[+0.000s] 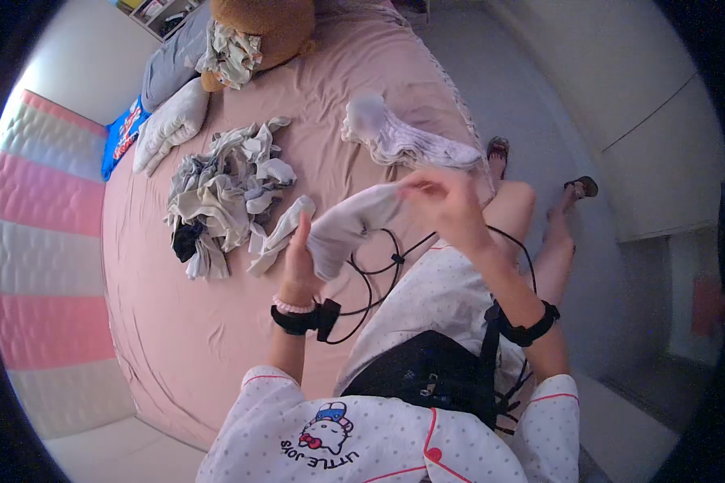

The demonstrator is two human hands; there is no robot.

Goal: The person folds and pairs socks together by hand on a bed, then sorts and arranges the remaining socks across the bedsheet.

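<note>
Bridging the hands [299, 264] [453, 208], a pale sock [350, 220] is pinched by the right, the left's grip unclear.

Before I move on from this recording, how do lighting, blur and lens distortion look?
Head view: fisheye curvature bends the padded panel, with black corners; the head view's upper-left wall is bright, the floor at right dimmer; in the head view, the right hand looks softer than the left hand, and a round blurred patch covers part of the ribbed socks.
</note>
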